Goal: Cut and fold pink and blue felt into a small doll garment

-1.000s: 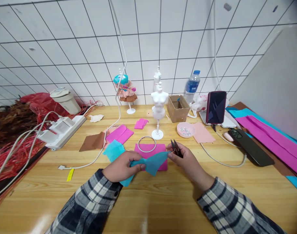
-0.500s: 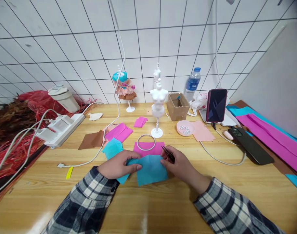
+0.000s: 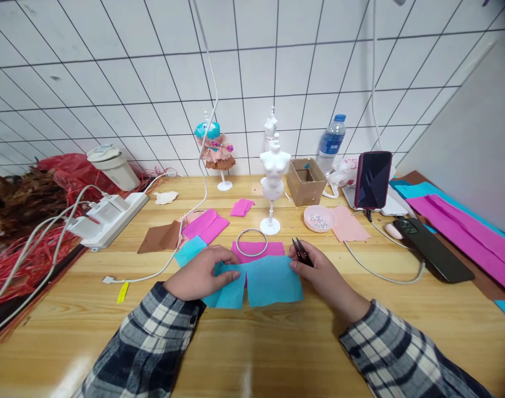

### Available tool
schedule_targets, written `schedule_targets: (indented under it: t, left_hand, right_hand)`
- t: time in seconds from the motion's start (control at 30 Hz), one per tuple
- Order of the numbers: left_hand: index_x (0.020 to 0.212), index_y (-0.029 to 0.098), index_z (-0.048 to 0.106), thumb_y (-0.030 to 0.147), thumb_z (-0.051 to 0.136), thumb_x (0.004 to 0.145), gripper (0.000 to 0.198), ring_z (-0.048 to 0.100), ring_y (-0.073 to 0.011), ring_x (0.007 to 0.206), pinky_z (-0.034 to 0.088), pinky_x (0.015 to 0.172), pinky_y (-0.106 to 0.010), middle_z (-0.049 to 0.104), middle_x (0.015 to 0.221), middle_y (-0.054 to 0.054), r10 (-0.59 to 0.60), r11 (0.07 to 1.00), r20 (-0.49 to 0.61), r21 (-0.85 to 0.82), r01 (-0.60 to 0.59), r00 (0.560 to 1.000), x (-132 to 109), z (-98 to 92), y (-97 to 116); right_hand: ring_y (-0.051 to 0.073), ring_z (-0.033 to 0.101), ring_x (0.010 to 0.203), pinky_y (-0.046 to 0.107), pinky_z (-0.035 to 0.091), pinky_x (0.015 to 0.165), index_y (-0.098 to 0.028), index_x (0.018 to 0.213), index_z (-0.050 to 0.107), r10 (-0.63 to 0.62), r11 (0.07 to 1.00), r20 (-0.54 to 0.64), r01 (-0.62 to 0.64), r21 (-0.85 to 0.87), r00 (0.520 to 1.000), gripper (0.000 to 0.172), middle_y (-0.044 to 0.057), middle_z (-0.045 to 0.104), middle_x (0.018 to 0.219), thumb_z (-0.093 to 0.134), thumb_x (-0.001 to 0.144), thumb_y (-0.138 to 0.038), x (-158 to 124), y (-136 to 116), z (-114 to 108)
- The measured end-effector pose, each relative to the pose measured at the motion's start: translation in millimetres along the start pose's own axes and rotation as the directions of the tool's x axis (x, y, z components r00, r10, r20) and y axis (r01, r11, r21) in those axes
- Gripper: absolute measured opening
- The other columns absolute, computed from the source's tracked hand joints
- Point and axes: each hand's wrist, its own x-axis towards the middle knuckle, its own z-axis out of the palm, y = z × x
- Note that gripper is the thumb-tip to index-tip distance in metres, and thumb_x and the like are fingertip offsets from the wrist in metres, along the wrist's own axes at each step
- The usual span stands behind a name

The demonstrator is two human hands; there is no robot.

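Observation:
My left hand (image 3: 203, 273) pinches a blue sheet of crepe paper (image 3: 275, 282) between thumb and fingers. A narrow slit runs up the sheet from its lower edge near the middle. My right hand (image 3: 321, 273) grips the sheet's right end and also holds dark thread snips (image 3: 302, 253), blades pointing up and left. Beyond the sheet, a thin metal ring (image 3: 252, 255) lies on a magenta paper piece (image 3: 273, 248). Another blue paper piece (image 3: 190, 249) shows behind my left hand, partly covered.
A white mannequin (image 3: 274, 166) stands behind the ring. Right of it are a cardboard box (image 3: 306, 190), a pink dish (image 3: 319, 225) with small shiny bits and a black phone (image 3: 437, 251). A white cable (image 3: 165, 268) and power strip (image 3: 111, 226) lie left.
The sheet is spread wider as my right hand has moved right. The slit now shows opened in it. The view has shifted slightly.

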Motion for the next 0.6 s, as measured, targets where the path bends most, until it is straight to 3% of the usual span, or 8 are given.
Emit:
schedule_targets:
  t: [0.2, 0.37, 0.43, 0.5, 0.53, 0.6]
  left_hand:
    - [0.087, 0.019, 0.066, 0.036, 0.060, 0.086, 0.018, 0.057, -0.0207, 0.093, 0.042, 0.087, -0.033, 0.067, 0.095, -0.005, 0.086, 0.995, -0.053, 0.063, -0.083, 0.995, 0.0, -2.9, 2.0]
    - [0.082, 0.018, 0.063, 0.029, 0.059, 0.084, 0.011, 0.056, -0.0198, 0.090, 0.042, 0.086, -0.033, 0.065, 0.089, -0.005, 0.128, 0.991, -0.033, 0.048, -0.126, 0.991, -2.1, -2.1, 2.4]
    - [0.082, 0.018, 0.063, 0.029, 0.057, 0.085, 0.013, 0.056, -0.0183, 0.083, 0.043, 0.079, -0.030, 0.064, 0.082, -0.004, 0.089, 0.996, -0.011, 0.032, -0.088, 0.996, -2.6, -1.1, 2.6]
    - [0.083, 0.017, 0.063, 0.029, 0.055, 0.086, 0.015, 0.056, -0.0169, 0.079, 0.043, 0.073, -0.028, 0.064, 0.080, -0.003, 0.047, 0.999, 0.018, 0.017, -0.047, 0.999, -1.9, 1.6, 3.9]
    - [0.083, 0.017, 0.064, 0.028, 0.054, 0.086, 0.015, 0.056, -0.0162, 0.077, 0.043, 0.071, -0.027, 0.064, 0.080, -0.003, 0.036, 0.999, 0.033, 0.011, -0.037, 0.999, -0.9, 3.8, 5.3]
    - [0.084, 0.017, 0.064, 0.025, 0.054, 0.085, 0.013, 0.057, -0.0153, 0.074, 0.042, 0.069, -0.026, 0.065, 0.078, -0.002, 0.048, 0.999, 0.062, -0.002, -0.048, 0.997, 2.2, 9.8, 9.5]
  right_hand:
    - [0.010, 0.038, 0.057, 0.023, 0.030, 0.051, -0.022, 0.092, 0.052, 0.045, 0.976, -0.096, -0.023, 0.217, 0.994, 0.026, -0.004, 0.044, 0.074, 0.066, 0.071, -0.028, -1.6, -4.4, -23.4]
    - [0.012, 0.039, 0.055, 0.024, 0.031, 0.050, -0.024, 0.091, 0.050, -0.001, 0.965, -0.219, 0.059, 0.257, 0.976, 0.031, -0.003, 0.044, 0.073, 0.064, 0.064, -0.027, -5.0, -13.5, -67.4]
    - [0.014, 0.043, 0.058, 0.026, 0.034, 0.053, -0.025, 0.090, 0.048, -0.057, 0.980, -0.280, 0.107, 0.167, 0.958, 0.028, -0.002, 0.044, 0.074, 0.061, 0.065, -0.030, -5.6, -16.2, -88.0]
    - [0.015, 0.043, 0.059, 0.027, 0.033, 0.053, -0.025, 0.088, 0.046, -0.097, 0.995, -0.342, 0.085, -0.049, 0.935, 0.025, -0.002, 0.044, 0.073, 0.058, 0.068, -0.034, -5.1, -18.5, -102.7]
    - [0.016, 0.043, 0.060, 0.028, 0.033, 0.053, -0.025, 0.085, 0.047, -0.140, 0.973, -0.399, 0.053, -0.223, 0.906, 0.023, -0.001, 0.044, 0.073, 0.059, 0.068, -0.035, -4.5, -19.8, -105.5]
    - [0.019, 0.046, 0.069, 0.030, 0.036, 0.059, -0.024, 0.083, 0.048, -0.323, 0.822, -0.491, -0.018, -0.570, 0.809, 0.024, 0.002, 0.048, 0.081, 0.063, 0.068, -0.035, -3.7, -22.4, -98.4]
